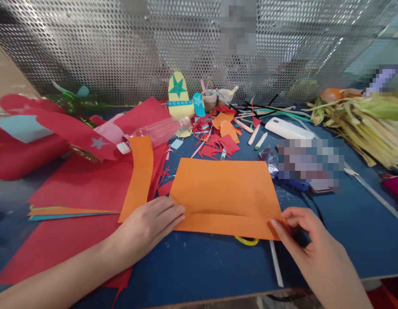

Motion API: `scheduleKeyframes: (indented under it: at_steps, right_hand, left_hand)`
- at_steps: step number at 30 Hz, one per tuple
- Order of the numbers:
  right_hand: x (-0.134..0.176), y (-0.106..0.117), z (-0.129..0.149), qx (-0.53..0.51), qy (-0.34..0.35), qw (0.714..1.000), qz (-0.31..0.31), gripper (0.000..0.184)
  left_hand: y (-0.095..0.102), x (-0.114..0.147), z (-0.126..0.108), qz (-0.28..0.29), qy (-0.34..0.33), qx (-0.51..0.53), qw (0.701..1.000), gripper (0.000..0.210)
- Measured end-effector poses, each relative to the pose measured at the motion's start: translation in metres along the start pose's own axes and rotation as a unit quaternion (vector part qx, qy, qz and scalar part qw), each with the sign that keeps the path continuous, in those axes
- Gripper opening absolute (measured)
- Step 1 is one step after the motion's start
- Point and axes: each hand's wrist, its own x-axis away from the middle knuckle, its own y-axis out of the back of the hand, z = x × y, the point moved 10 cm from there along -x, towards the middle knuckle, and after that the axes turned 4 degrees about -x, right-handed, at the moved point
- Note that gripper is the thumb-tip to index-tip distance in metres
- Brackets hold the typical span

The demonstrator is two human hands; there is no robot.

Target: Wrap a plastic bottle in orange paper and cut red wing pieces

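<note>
An orange sheet of paper (224, 189) lies in front of me, with a crease running across it near its near edge. My left hand (153, 225) rests on its left edge, fingers stretched out and together; the thumb is hidden. At the near right corner, my right hand (306, 238) pinches the sheet between thumb and fingers. A yellow loop (247, 241) and a thin white stick (276, 266) stick out from under the near edge. Left of the sheet, an orange paper strip (139, 176) lies on a stack of red paper (79, 184).
Paper scraps (218, 139) are heaped behind the sheet, near a yellow paper shape with a green star (177, 88). A white tool (290, 128) and dry husks (356, 124) lie to the right. Red paper pieces with stars (66, 128) stand at left. A perforated metal panel (121, 51) closes the back.
</note>
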Motion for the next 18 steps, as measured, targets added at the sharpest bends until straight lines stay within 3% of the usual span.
scheduleKeyframes:
  at_steps: [11, 14, 18]
  right_hand:
    - [0.01, 0.0, -0.011, -0.054, 0.004, 0.998, 0.014, 0.009]
    - [0.014, -0.002, -0.018, -0.094, -0.017, 0.995, 0.027, 0.022]
    - [0.016, -0.01, -0.006, -0.112, 0.024, 0.988, 0.106, 0.044]
  left_hand:
    - [0.01, -0.003, 0.013, -0.015, 0.066, 0.034, 0.997, 0.021]
    - [0.009, -0.003, 0.011, 0.002, 0.058, 0.049, 0.997, 0.024]
    - [0.006, -0.003, -0.001, 0.028, -0.003, 0.056, 0.998, 0.017]
